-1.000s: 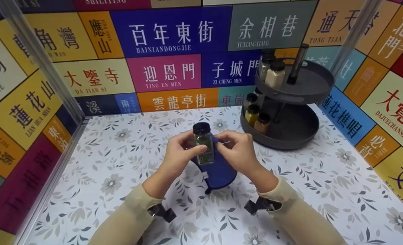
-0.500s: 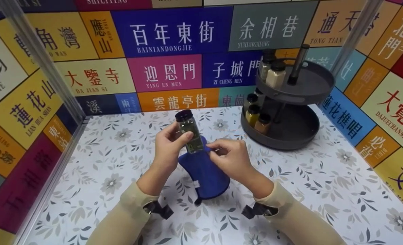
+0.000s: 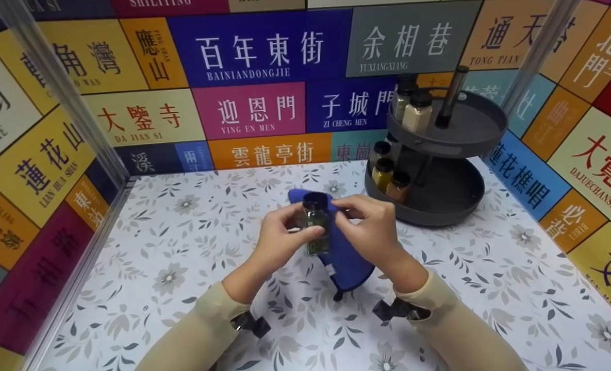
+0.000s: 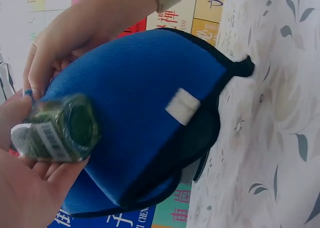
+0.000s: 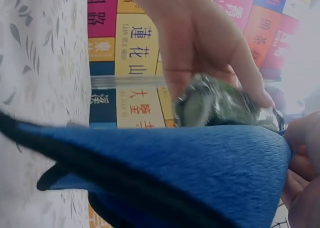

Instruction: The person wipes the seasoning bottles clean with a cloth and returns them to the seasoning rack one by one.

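Note:
In my left hand (image 3: 283, 233) I grip a glass spice jar (image 3: 315, 219) with a black lid and dried green contents, held upright above the table. A barcode label (image 4: 49, 140) shows on it in the left wrist view. My right hand (image 3: 371, 226) pinches the upper part of a blue cloth (image 3: 354, 263) with black edging and a small white tag. The cloth hangs folded behind and beside the jar, one end sticking out past the lid. In the right wrist view the cloth lies close along the jar's side.
A dark two-tier round rack (image 3: 462, 208) stands at the back right with several spice jars. A pale jar (image 3: 417, 114) is on its upper tier; a yellow jar (image 3: 382, 175) and a brown jar (image 3: 398, 188) are below. The table (image 3: 192, 319) has a floral cover; sign-patterned walls enclose it.
Both hands shifted left half a second ago with the jar tilted, then came back right. The jar is now upright and the cloth's end shows behind the lid.

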The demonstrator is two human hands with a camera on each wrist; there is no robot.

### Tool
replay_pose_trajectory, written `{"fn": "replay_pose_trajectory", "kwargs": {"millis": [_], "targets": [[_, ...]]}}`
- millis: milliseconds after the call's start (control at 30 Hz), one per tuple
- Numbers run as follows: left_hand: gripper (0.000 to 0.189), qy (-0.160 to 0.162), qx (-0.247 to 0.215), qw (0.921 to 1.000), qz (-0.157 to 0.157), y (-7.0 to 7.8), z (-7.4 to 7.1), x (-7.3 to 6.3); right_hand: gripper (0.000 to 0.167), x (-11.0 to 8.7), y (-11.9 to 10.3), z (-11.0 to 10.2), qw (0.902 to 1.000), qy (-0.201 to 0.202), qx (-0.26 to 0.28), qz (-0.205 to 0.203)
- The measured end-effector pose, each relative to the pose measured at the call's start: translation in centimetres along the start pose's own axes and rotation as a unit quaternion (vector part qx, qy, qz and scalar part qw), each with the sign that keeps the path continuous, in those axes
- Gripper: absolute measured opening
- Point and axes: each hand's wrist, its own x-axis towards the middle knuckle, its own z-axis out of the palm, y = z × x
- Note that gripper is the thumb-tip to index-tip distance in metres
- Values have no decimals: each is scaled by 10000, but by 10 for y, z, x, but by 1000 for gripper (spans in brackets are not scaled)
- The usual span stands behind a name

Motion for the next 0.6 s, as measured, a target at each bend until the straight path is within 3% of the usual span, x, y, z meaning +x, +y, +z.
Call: {"fn": "replay_pose_trajectory", "kwargs": {"millis": [100,167,333,467,600], "targets": [[35,-166,76,9998,-33,-1,0,0,23,1,4,-1,9999,22,41,159],[32,-107,89,9999,-50,-2,0,1,22,1,5,1,9991,-11,192,383],[27,289,-244,9991,-166,-1,-4,3,22,-2,5,7,9947,-249,581,811],[25,684,-741,9946,-244,4,-10,5,20,-5,1,12,9933,-511,683,779],[26,874,-1022,9906,-237,9,-16,6,21,-9,-3,15,9923,-655,739,741]]}}
